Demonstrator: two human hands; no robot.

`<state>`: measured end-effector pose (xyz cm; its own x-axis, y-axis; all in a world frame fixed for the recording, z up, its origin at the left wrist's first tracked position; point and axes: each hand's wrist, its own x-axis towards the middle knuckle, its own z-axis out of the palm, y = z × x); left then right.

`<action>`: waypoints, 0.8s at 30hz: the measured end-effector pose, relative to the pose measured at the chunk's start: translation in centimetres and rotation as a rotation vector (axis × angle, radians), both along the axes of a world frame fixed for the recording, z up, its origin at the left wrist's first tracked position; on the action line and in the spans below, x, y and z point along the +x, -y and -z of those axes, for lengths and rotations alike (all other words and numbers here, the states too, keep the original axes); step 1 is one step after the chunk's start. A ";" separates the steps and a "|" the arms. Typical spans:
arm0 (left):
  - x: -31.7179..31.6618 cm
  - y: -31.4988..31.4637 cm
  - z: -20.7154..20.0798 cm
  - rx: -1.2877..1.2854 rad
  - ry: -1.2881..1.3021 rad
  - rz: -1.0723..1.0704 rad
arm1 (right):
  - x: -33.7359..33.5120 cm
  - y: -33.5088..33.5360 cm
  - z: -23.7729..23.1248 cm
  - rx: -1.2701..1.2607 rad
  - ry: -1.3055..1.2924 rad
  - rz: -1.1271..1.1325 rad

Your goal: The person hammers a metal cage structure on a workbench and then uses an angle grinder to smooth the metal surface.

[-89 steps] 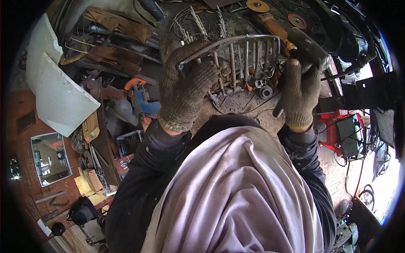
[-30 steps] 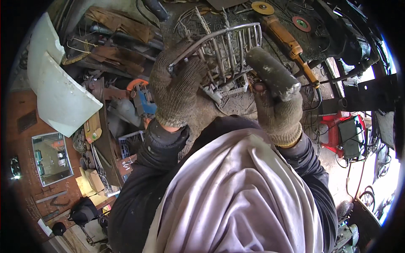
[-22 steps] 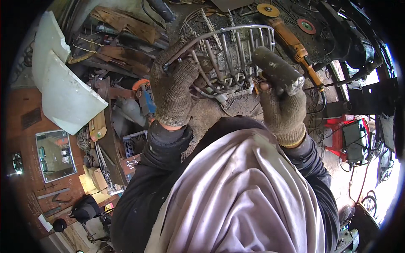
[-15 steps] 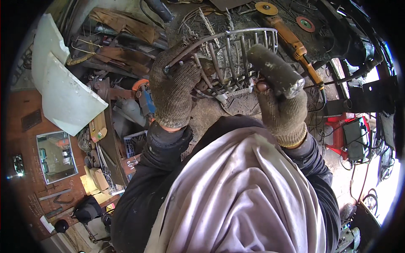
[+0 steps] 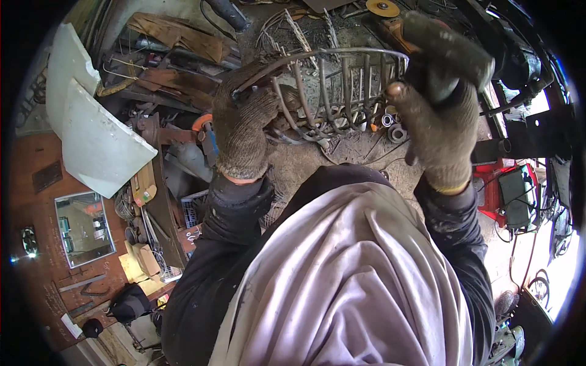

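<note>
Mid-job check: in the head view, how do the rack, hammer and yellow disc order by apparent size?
1. Rack
2. Hammer, perhaps enlarged by being nearer the camera
3. Yellow disc

True sizes may differ.

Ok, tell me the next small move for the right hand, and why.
Probably ease the hammer toward the metal rack: the right hand grips it near the rack's right end, while the left hand holds the opposite end.
</note>
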<state>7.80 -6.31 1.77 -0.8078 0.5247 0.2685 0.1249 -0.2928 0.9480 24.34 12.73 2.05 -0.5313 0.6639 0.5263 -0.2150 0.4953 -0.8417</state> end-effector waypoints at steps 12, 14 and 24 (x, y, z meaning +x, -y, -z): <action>1.5 -1.1 -1.1 -0.198 -0.188 0.193 | -1.5 -2.5 -1.5 0.140 0.503 -0.432; 0.7 -0.7 -0.7 -0.266 -0.203 0.199 | -1.9 -2.4 0.3 0.066 0.334 -0.422; -1.6 0.8 2.0 -0.056 0.052 0.267 | -2.1 -2.2 0.6 -0.271 0.452 -0.412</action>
